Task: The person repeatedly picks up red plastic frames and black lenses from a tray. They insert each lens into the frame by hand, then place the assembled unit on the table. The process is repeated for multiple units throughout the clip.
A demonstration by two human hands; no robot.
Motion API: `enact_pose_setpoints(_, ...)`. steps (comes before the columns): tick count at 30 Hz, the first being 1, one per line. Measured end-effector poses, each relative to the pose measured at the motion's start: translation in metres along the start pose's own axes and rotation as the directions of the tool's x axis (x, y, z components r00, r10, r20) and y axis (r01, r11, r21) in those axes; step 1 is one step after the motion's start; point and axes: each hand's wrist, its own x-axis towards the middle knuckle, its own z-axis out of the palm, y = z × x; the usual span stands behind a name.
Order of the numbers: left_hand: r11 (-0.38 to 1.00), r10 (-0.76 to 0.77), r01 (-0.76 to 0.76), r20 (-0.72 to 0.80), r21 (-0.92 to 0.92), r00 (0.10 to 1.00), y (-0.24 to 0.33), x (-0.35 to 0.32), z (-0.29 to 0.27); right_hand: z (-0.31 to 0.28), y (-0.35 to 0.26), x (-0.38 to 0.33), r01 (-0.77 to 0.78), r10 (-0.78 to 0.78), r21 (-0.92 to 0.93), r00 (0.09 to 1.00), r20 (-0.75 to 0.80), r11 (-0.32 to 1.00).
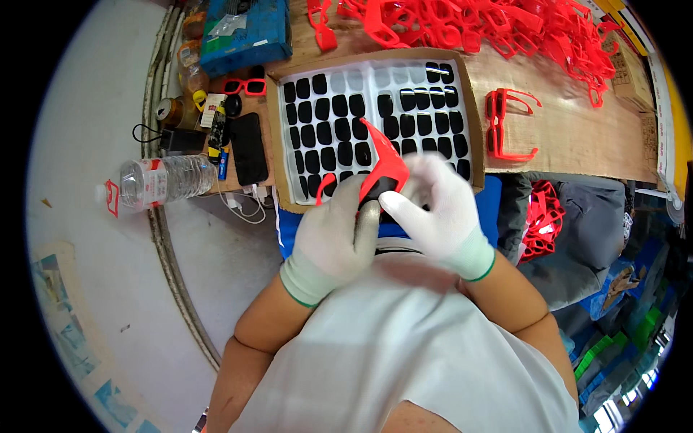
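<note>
You hold the red glasses frame [382, 169] at the centre of the frame, both gloved hands closed on it — your left hand [336, 231] grips from below-left, your right hand [440, 209] pinches its lower end from the right. Its long axis runs up and to the left, the free tip lying over the tray of dark lenses [375, 126] just above your hands. The cardboard box rim [473, 123] borders that tray; a lone red frame [505, 123] sits right of it, with bare table beyond.
</note>
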Motion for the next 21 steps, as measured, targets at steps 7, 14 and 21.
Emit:
enact_pose_setpoints(7,0.995,-0.037,-0.023,0.545,0.102,0.838,0.009,0.031,-0.015,-0.053,0.017,0.03,0.61,-0.481,-0.131,0.723,0.496,0.782)
enact_pose_setpoints(14,0.782,-0.396,0.429,-0.17,0.452,0.902,-0.154,0.185,0.004,-0.076,0.018,0.012,-0.395,0.245,0.364,0.886,0.393,0.844)
enact_pose_setpoints(21,0.731,-0.393,0.491,-0.296,0.473,0.87,-0.219,0.196,0.025,-0.082,0.031,0.005,-0.421,0.31,0.656,0.907,0.285,0.627)
